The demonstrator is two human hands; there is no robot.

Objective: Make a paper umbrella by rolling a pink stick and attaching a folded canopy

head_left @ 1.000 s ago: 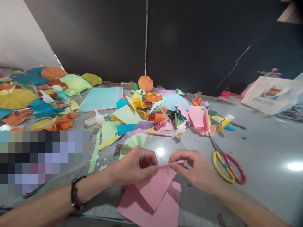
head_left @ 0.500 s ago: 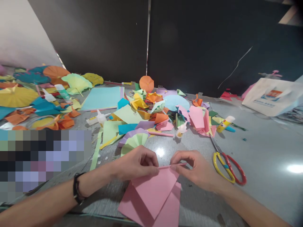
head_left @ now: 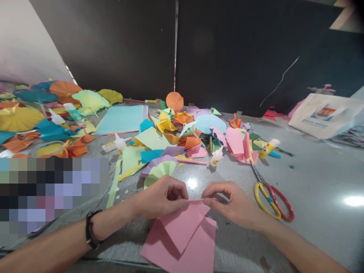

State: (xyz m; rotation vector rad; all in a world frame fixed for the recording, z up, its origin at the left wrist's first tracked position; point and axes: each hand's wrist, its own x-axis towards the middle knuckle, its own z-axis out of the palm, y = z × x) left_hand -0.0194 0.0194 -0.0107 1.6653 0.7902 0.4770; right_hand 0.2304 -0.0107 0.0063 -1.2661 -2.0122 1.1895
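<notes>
Pinching upper pink sheet (head_left: 183, 227) at far edge; left hand (head_left: 167, 197), right hand (head_left: 227, 199) closed on it; scissors (head_left: 270, 199) right of sheet

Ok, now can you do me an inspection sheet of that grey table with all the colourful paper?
Surface: grey tabletop, shiny in places.
Work things: pink square-cornered paper sheet, held over a second pink paper sheet.
Clutter: heaped multicoloured paper pieces; scissors with yellow and red handles; yellow glue stick.
Hands: left hand and right hand pinch the upper sheet's far edge.
Cables: nothing certain; thin pale line could be wire or scratch.
Surroundings: black wall; white printed bag.
</notes>
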